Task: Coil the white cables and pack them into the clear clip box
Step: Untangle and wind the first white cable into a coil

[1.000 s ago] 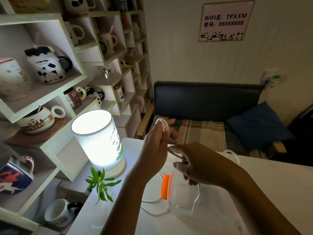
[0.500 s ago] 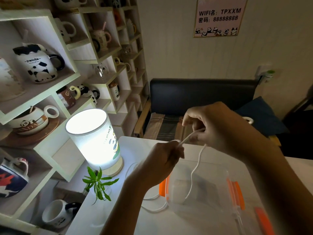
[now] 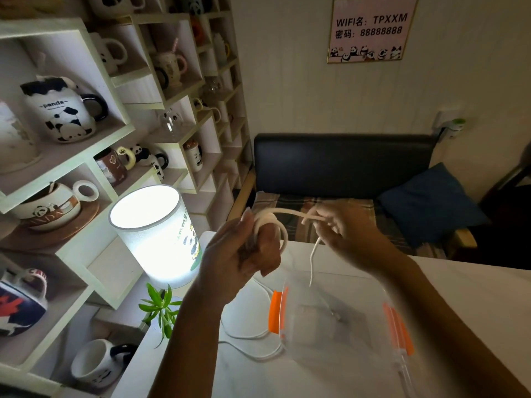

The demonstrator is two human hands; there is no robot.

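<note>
Running sideways, the white cable (image 3: 290, 213) is pinched by right hand (image 3: 349, 229), looped around closed left hand (image 3: 247, 254).

Both forearms are bare, no sleeves showing; the left hand (image 3: 244, 254) and right hand (image 3: 349, 228) wear nothing.

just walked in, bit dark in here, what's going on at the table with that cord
A person is coiling a white cable by hand above the table. The left hand holds the loops wound so far, while the right hand pinches the strand and feeds it across; the loose end hangs down. The clear clip box with orange latches sits open below. Another white cable lies on the table beside it.
</note>
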